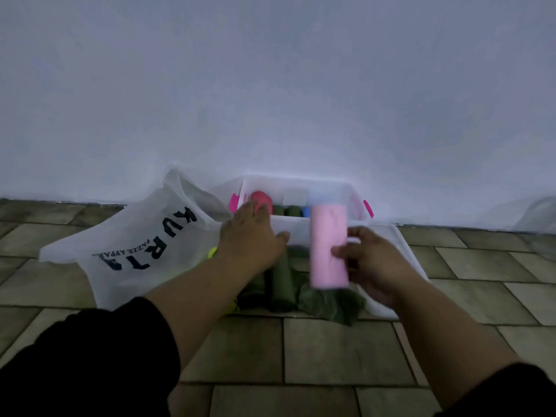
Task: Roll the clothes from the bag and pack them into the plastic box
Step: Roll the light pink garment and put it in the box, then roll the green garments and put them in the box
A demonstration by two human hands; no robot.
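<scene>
A clear plastic box (pixel 301 227) with pink latches stands against the wall. Red, green and blue rolls (pixel 290 210) lie inside it. My right hand (pixel 373 260) grips a pink rolled garment (pixel 328 245), held upright just in front of the box. My left hand (pixel 251 233) rests on the box's near left corner, fingers straight and reaching over the rim toward the red roll. A white printed bag (pixel 144 242) lies on the floor to the left. Dark green rolled clothes (pixel 281 281) and a loose green cloth (pixel 334 302) lie in front of the box.
The box lid (pixel 403 251) lies flat on the tiled floor to the right of the box. A yellow-green cloth (pixel 213 252) peeks out beside the bag. A white wall rises right behind the box. A pale bag shows at the far right edge (pixel 538 218).
</scene>
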